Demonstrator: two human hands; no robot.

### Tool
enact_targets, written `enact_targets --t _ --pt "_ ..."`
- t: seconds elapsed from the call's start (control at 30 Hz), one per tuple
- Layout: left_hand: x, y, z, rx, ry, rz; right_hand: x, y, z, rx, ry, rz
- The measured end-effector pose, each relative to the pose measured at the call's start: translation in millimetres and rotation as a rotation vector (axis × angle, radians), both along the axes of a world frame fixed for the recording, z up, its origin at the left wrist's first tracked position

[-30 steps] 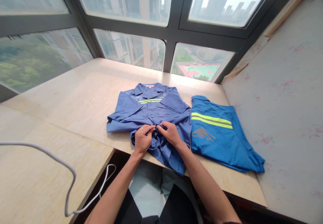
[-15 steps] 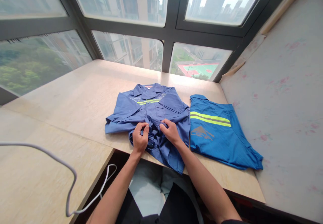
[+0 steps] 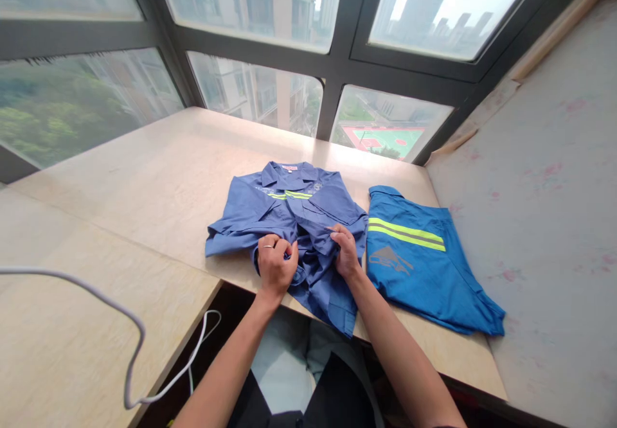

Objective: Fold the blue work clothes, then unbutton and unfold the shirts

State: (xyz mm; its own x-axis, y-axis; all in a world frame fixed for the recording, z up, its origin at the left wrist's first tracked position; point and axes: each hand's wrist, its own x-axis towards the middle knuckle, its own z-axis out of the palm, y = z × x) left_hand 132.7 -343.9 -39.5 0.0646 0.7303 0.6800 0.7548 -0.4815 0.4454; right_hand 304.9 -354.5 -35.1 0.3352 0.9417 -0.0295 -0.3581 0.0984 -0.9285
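A blue work jacket (image 3: 245, 203) with yellow-green reflective stripes lies face up, its collar toward the window and its sleeves folded in across the chest. My left hand (image 3: 277, 262) is closed on the jacket's lower front, left of the middle. Fabric is also gripped in my right hand (image 3: 346, 251), on the right side of the lower front. Between the two hands the cloth is bunched, and the hem hangs over the counter's front edge. What lies inside the left fist is partly hidden.
Right of the jacket lies a folded brighter blue work garment (image 3: 409, 280) with a reflective stripe. A white cable (image 3: 137, 325) loops over the pale counter (image 3: 144, 171) at left. Windows stand behind, and a papered wall (image 3: 544, 222) rises at right.
My right hand has shifted right along the jacket's front, so the hands are farther apart. The left hand has turned knuckles up over the cloth. The view has tilted slightly.
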Motion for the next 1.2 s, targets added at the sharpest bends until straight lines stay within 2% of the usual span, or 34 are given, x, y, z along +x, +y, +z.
enact_targets --t 0.1,0.17,0.33,0.4,0.5,0.63,0.77,0.87,1.07,1.2 --pt "2 -4 1.2 0.11 0.042 0.062 -1 1 1 0.001 0.032 -0.01" --pt "3 -5 0.7 0.11 0.083 0.032 -2 1 2 -0.003 0.036 0.015" --pt "6 7 -2.9 -0.064 0.154 -0.207 -4 -2 6 -0.05 0.064 0.237" --pt "8 12 -3.0 -0.13 0.132 -0.234 -3 -3 9 -0.063 0.023 0.253" --pt "12 17 -1.2 -0.201 0.137 -0.183 -2 -4 12 -0.069 -0.091 0.236" --pt "16 19 1.0 -0.273 0.176 -0.08 0 -2 14 -0.05 -0.22 0.356" --pt "18 22 1.0 -0.283 0.102 -0.032 3 -2 14 -0.053 -0.353 0.418" --pt "16 24 0.5 -0.244 0.04 -0.047 5 -2 13 -0.038 -0.416 0.36" --pt "11 26 -2.3 -0.141 -0.043 -0.144 4 1 11 0.006 -0.598 0.086" --pt "8 28 -3.2 -0.139 -0.124 -0.211 4 0 11 0.055 -0.743 0.026"
